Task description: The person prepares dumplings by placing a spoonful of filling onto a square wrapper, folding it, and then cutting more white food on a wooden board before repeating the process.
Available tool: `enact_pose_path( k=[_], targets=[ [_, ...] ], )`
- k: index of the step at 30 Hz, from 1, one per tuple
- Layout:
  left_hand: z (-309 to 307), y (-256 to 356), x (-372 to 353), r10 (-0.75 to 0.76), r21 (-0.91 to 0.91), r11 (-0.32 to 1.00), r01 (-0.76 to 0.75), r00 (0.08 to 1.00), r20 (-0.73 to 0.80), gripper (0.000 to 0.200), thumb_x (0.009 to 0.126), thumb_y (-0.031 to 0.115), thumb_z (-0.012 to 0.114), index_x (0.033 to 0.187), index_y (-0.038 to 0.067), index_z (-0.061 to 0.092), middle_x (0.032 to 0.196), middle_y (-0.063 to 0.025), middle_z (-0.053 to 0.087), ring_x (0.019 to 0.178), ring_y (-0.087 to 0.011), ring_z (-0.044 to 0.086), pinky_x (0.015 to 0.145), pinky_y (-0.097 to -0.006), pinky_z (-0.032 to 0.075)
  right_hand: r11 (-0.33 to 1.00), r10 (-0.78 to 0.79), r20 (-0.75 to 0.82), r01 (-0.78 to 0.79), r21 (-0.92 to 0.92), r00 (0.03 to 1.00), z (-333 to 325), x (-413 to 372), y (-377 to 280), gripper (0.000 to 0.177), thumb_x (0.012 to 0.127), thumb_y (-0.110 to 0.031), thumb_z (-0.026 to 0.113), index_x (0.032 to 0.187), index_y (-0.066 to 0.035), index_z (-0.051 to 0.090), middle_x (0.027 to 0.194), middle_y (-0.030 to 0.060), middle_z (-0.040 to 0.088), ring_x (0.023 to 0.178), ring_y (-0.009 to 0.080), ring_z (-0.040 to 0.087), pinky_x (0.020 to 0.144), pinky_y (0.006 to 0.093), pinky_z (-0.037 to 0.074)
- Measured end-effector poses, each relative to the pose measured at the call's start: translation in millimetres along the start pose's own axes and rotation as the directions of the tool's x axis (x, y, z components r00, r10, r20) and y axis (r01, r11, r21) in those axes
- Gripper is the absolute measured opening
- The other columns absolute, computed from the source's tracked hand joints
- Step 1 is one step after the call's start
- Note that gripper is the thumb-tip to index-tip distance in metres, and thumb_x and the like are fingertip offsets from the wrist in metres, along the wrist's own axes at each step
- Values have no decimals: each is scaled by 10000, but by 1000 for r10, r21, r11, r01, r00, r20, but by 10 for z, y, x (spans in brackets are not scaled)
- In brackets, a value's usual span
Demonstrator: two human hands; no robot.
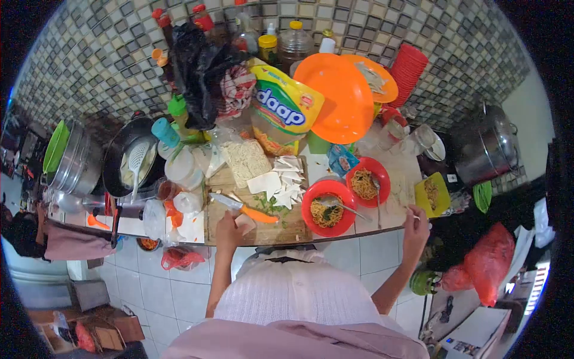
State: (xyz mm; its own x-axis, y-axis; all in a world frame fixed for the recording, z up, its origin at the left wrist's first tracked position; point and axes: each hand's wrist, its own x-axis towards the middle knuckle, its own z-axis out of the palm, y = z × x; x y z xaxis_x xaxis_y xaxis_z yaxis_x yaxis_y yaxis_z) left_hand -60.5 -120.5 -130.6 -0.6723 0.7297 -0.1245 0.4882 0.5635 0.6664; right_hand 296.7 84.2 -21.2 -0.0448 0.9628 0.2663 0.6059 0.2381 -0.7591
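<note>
My left hand (227, 232) is closed at the front left of the wooden cutting board (290, 234), its fingers at a pale flat piece (245, 224). Just beyond those fingers lies a knife with an orange handle (258, 215), beside chopped green leaves (275, 207). White cut pieces (288, 179) and a block of dried noodles (246, 163) occupy the back of the board. At the table's right front edge, my right hand (415, 232) has loosely bent fingers apart. Nearest to it are a red bowl of noodles with a fork (382, 173) and a yellow-green dish (442, 190). Another red bowl (308, 218) holds noodles and a utensil.
A pan (111, 170) with a slotted spatula (139, 157) sits at left, near plastic tubs (184, 170). Behind the board stand a yellow noodle packet (284, 110), an orange plate (335, 99) and bottles. Stacked red cups (408, 72) and a steel pot (487, 143) are at right.
</note>
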Motion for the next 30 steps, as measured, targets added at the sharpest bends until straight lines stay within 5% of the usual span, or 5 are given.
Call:
enact_pose_path(
  k=[11, 13, 20, 23, 30],
  targets=[
    [-668, 278, -224, -161, -190, 976, 109, 946, -282, 215, 834, 189, 524, 816, -19, 473, 645, -128, 547, 553, -191, 570, 497, -292, 435, 834, 300, -348, -421, -357, 889, 2, -161, 1247, 456, 789, -395, 564, 987, -1, 451, 785, 155, 578, 667, 271, 567, 578, 367, 444],
    [-697, 422, -218, -217, -706, 705, -60, 930, -296, 166, 864, 179, 487, 885, 15, 475, 737, -51, 573, 584, -124, 575, 494, -241, 444, 882, 454, -292, -377, 283, 842, 155, -79, 1539, 378, 802, -305, 583, 983, -20, 413, 709, 84, 546, 532, 155, 511, 432, 265, 385],
    [-435, 561, -124, -214, -964, 252, 83, 976, 28, 133, 855, 171, 513, 944, 73, 499, 795, 3, 560, 591, -112, 571, 488, -191, 447, 951, 275, -878, -244, 189, 392, 385, 221, 1731, 309, 795, -203, 598, 936, -46, 372, 635, -4, 436, 460, 76, 392, 378, 212, 307],
    [-331, 669, -162, -206, -960, 247, 134, 975, 84, 136, 848, 167, 521, 949, 76, 516, 784, 2, 570, 588, -122, 575, 482, -197, 451, 672, 661, -332, -335, 661, 673, 160, 127, 1547, 225, 823, -208, 556, 875, -25, 437, 647, -2, 443, 484, 86, 419, 405, 226, 334],
    [-243, 897, -159, -187, -964, 171, 205, 967, 173, 164, 841, 153, 527, 972, 54, 522, 820, -53, 608, 633, -154, 610, 488, -191, 475, 680, 527, -439, -51, 731, 728, 440, 245, 1335, 219, 873, -210, 440, 815, -19, 529, 557, 19, 477, 474, 137, 465, 468, 264, 387]
  ],
)
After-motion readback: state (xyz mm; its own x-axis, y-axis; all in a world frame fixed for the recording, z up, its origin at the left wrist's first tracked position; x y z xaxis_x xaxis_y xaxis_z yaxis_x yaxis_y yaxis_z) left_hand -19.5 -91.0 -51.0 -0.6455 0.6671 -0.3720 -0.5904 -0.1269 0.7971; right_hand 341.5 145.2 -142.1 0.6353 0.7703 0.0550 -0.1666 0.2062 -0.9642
